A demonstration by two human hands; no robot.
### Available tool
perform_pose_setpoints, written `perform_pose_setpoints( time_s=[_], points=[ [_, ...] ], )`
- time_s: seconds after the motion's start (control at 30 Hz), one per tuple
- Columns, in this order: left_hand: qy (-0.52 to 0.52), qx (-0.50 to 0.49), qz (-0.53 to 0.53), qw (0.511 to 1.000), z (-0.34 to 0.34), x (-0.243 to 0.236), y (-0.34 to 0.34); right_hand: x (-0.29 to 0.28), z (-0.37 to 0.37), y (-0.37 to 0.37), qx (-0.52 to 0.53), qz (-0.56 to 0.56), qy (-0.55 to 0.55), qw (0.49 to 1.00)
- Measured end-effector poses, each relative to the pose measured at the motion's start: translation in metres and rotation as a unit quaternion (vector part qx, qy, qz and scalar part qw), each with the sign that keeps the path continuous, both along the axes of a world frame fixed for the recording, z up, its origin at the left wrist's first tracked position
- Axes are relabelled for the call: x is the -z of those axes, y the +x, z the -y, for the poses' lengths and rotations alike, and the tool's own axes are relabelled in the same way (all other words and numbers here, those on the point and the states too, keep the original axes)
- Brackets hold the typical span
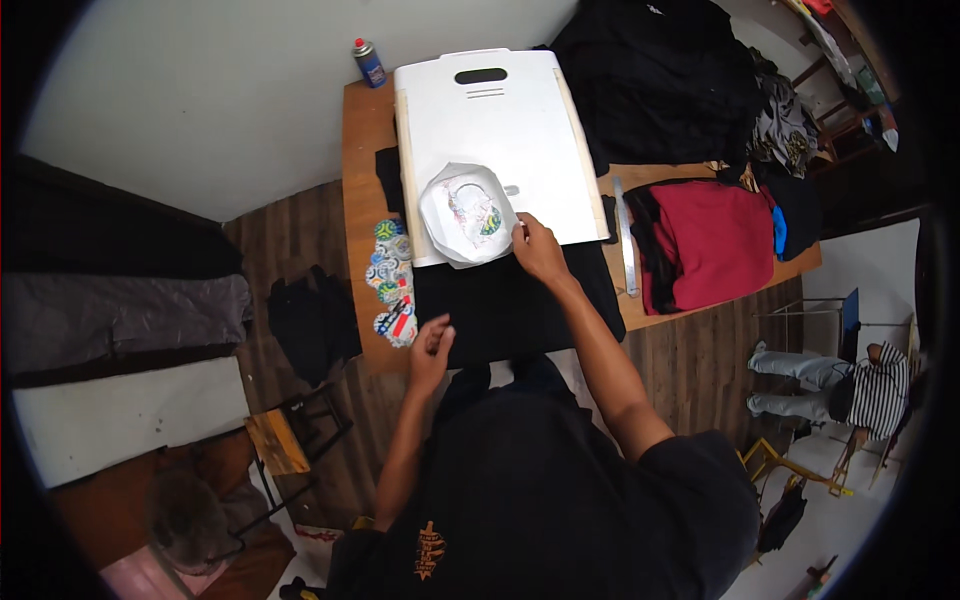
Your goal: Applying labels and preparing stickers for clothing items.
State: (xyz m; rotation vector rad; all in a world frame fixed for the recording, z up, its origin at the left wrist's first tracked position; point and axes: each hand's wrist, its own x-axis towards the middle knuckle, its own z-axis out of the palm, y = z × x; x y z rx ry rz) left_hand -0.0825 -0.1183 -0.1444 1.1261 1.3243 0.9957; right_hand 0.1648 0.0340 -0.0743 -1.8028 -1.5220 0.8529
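My right hand (540, 247) is closed on the near right edge of a white, shallow, many-sided tray (441, 237) that looks like paper. Thin scraps and a small round blue-green piece (491, 221) show inside it. The tray is over the lower left part of a white board (500, 130) with a slot handle at its far end. Below the board, black cloth (510, 310) covers the near part of the table. My left hand (432, 345) hovers at the cloth's near left edge, fingers loosely bent and apart, holding nothing that I can see.
Round patterned stickers (388, 262) lie along the table's left edge. A spray can (369, 63) stands at the far left corner. To the right are a metal ruler (626, 235), folded red cloth (715, 245) and piled black garments (660, 80). Two other people are farther off.
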Motion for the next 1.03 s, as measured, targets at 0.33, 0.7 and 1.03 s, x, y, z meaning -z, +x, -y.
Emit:
perform_pose_setpoints(
  time_s=[0.33, 0.7, 1.03],
  points=[
    [-0.042, -0.254, 0.267, 0.928, -0.053, -0.041, -0.006, 0.027, 0.070, -0.117, -0.082, -0.115, -0.032, 0.990],
    [-0.165, -0.335, 0.244, 0.895, -0.027, 0.070, -0.119, 0.082, 0.103, -0.040, 0.090, -0.361, -0.251, 0.894],
    [-0.209, -0.320, 0.186, 0.905, -0.018, 0.078, -0.097, 0.052, 0.071, 0.001, 0.255, -0.607, -0.160, 0.736]
  ],
)
